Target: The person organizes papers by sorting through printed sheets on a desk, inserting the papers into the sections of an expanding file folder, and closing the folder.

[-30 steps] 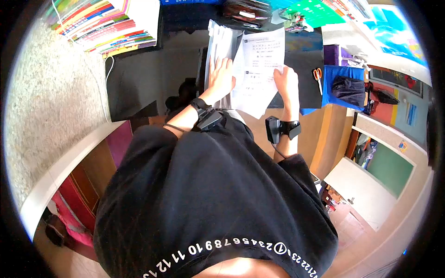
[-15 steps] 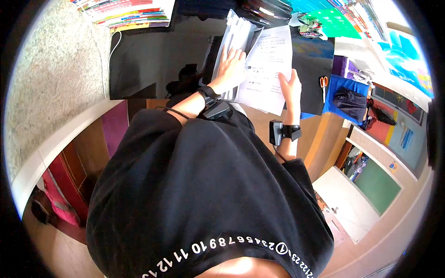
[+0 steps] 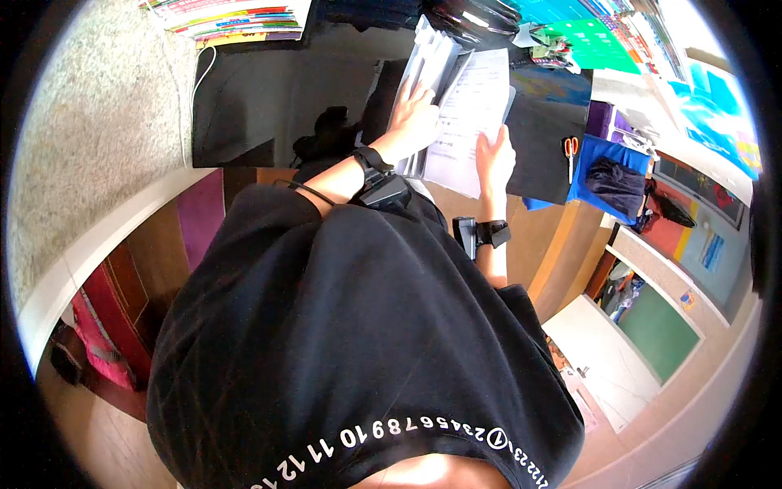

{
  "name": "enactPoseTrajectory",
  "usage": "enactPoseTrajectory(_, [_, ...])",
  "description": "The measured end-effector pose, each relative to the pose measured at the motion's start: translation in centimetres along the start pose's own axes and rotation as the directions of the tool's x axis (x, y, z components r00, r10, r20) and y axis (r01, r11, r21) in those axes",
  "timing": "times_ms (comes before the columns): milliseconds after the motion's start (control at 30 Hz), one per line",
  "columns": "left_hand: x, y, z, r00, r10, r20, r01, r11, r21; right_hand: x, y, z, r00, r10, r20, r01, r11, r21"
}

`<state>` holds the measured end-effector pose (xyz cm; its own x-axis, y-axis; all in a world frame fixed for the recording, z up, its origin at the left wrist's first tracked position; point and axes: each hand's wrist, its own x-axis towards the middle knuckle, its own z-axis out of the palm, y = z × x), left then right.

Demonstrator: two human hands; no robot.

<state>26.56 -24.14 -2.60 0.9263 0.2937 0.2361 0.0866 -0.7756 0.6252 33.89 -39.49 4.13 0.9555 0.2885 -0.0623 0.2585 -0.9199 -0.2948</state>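
A whitish sheaf of sheets or plastic sleeves [image 3: 432, 50] lies open over the dark desk in front of me, its layers fanned at the far edge. My left hand [image 3: 414, 122] rests on its left side, fingers stretched out over the layers. On the right side are printed papers [image 3: 464, 106] with lines of small text. My right hand [image 3: 495, 159] pinches their right edge, thumb on top and the other fingers hidden underneath. Both wrists carry black straps with small boxes.
Orange-handled scissors [image 3: 569, 155] lie at the desk's right side. Stacked books [image 3: 236, 24] stand at the back left, and a green board or folder [image 3: 599, 45] is at the back right. Beside the desk, a blue cloth or bag [image 3: 590, 151] holds dark fabric.
My right hand has moved left with the printed papers, which now tilt more toward my left hand. A bluish-grey edge shows behind them. My left hand stays on the layers.
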Motion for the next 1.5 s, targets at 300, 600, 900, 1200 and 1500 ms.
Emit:
enactPoseTrajectory(300, [0.0, -0.2, 0.0, 0.999, -0.029, 0.031, 0.028, 0.999, 0.025, 0.1, 0.2, 3.2, 0.994, -0.102, 0.025, 0.102, 0.995, 0.012])
enactPoseTrajectory(600, [0.3, 0.1, -0.3, 0.999, -0.033, 0.015, 0.033, 0.999, 0.022, -0.4, -0.3, 5.4, 0.919, -0.387, -0.07, 0.374, 0.915, -0.149])
enactPoseTrajectory(900, [0.1, -0.2, -0.5, 0.998, -0.044, 0.043, 0.042, 0.998, 0.037, 0.1, -2.3, 4.5, 0.874, -0.474, -0.11, 0.426, 0.854, -0.298])
enactPoseTrajectory(1200, [-0.4, -0.9, 0.9, 0.999, -0.015, 0.052, 0.009, 0.994, 0.107, 1.0, -1.3, 5.7, 0.94, -0.324, 0.109, 0.342, 0.882, -0.326])
enactPoseTrajectory(1500, [0.2, -0.7, 0.5, 0.999, -0.009, -0.042, 0.011, 0.999, 0.05, 0.3, -1.4, 5.1, 0.954, -0.229, -0.192, 0.196, 0.964, -0.177])
